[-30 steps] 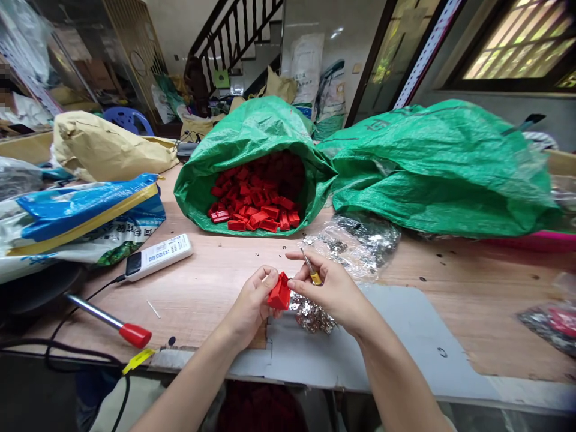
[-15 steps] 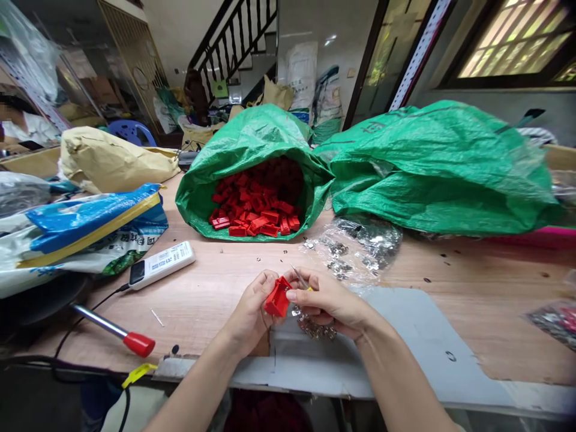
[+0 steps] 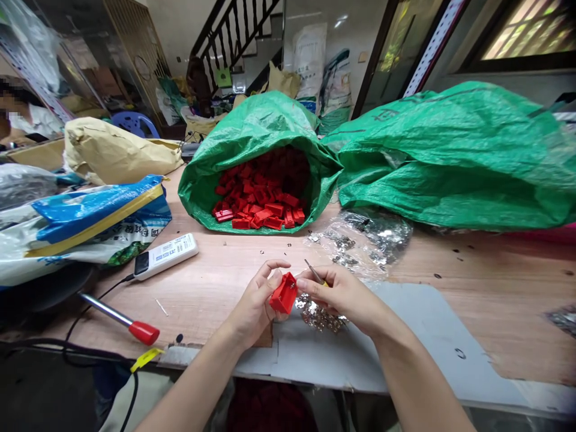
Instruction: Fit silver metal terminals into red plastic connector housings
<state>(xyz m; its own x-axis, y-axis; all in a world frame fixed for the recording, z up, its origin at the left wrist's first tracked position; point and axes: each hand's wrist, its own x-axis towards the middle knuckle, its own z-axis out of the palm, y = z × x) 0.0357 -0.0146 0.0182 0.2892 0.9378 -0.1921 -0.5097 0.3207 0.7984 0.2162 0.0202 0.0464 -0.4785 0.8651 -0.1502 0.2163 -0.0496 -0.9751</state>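
Observation:
My left hand [image 3: 255, 303] is closed round a small red plastic part [image 3: 284, 293], held just above the table's near edge. My right hand [image 3: 342, 294] pinches at that part's right side and also grips a thin metal tool with a yellow handle [image 3: 315, 276]. A heap of small shiny metal pieces [image 3: 320, 315] lies on the table right under both hands. Behind them an open green sack [image 3: 256, 135] shows several more red plastic parts [image 3: 261, 198].
A second green sack [image 3: 454, 156] lies at the right, a clear bag of metal pieces [image 3: 364, 237] before it. At the left are a white remote [image 3: 166, 255], a blue-and-white bag [image 3: 85, 225], a brown paper sack [image 3: 117, 153] and a red-handled tool [image 3: 123, 321]. Grey cardboard [image 3: 405, 336] covers the near edge.
The hands stay together on the red part, with only small shifts of the fingers and the tool's tip. The view itself has moved a little.

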